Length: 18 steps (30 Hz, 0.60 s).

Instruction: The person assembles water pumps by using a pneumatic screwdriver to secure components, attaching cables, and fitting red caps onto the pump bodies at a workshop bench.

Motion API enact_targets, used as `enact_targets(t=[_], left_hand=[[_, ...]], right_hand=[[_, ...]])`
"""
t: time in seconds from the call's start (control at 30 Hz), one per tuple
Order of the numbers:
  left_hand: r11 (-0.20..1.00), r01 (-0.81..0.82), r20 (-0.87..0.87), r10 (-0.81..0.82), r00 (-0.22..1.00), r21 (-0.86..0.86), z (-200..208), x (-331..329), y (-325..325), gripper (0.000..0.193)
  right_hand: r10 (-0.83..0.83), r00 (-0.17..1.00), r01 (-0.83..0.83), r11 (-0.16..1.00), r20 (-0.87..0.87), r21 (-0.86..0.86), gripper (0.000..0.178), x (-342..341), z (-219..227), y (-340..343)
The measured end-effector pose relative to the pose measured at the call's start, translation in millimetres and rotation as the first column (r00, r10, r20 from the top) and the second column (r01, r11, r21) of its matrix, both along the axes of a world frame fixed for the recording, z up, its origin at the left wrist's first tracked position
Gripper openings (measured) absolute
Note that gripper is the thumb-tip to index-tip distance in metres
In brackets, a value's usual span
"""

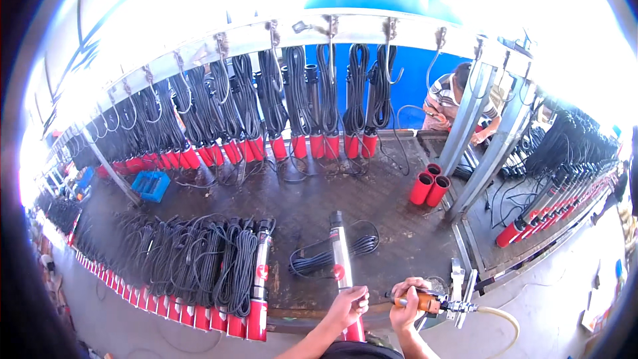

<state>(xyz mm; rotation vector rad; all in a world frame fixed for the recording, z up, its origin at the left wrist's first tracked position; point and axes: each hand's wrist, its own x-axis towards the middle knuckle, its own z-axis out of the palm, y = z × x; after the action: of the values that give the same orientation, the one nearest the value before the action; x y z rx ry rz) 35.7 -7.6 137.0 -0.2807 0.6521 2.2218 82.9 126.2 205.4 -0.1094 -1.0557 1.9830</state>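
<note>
A slim cylindrical pump [340,246], silver with a black top and a red lower end, lies on the dark workbench [399,239] and points toward me. Its black cable [312,266] is coiled across the bench around it. My left hand [350,307] is closed over the pump's near end, fingers pinched together; anything small between them is too small to make out. Just to the right, my right hand [405,312] grips an orange air screwdriver [428,303], whose pale hose [510,316] curves off to the right. The tool's tip points left toward my left hand.
Several similar pumps with bundled cables [246,272] line the bench's left front edge. More hang from hooks on an overhead rail [362,25]. Three red tubes [421,189] stand near metal posts [488,159]. A blue crate [151,186] sits left. A co-worker [446,98] is behind the posts.
</note>
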Motion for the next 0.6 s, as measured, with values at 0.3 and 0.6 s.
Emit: enact_targets(t=[0.3,0.6], left_hand=[[0.997,-0.068,0.092,0.071,0.993,-0.038,-10.9,1.7,-16.7,0.010],[0.996,0.086,0.259,-0.082,0.962,-0.005,-21.4,13.7,-31.1,0.019]], right_hand=[[0.067,0.998,-0.066,0.996,0.007,-0.061,0.013,-2.5,-2.9,-17.5],[0.029,1.000,-0.029,0.993,-0.001,-0.117,0.016,13.2,-21.8,-24.2]])
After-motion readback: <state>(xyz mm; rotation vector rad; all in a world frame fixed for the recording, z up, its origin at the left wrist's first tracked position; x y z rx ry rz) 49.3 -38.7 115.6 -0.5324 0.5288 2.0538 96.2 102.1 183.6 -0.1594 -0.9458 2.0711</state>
